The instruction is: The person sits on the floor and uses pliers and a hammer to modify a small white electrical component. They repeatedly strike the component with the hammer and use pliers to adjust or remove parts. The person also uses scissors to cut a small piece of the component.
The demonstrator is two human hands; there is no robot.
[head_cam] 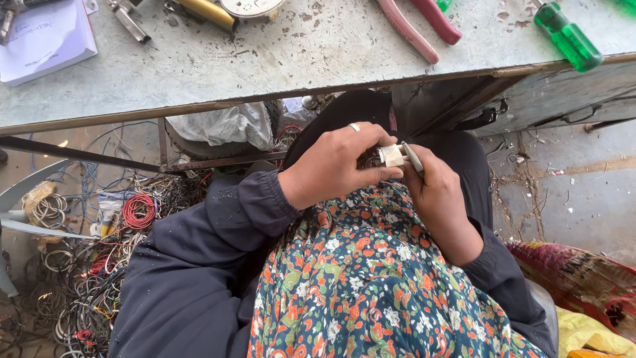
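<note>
Our hands meet over our lap, below the workbench edge.

We hold a small part [392, 155] between left hand [334, 166] and right hand [434, 192]; pliers [417, 26] and screwdriver [567, 36] lie on the bench [298, 59] beyond, wire coils [86, 265] on the floor to our left.

one head-worn view looks steeply down, close over the lap, workbench edge [318, 93] at top
</note>
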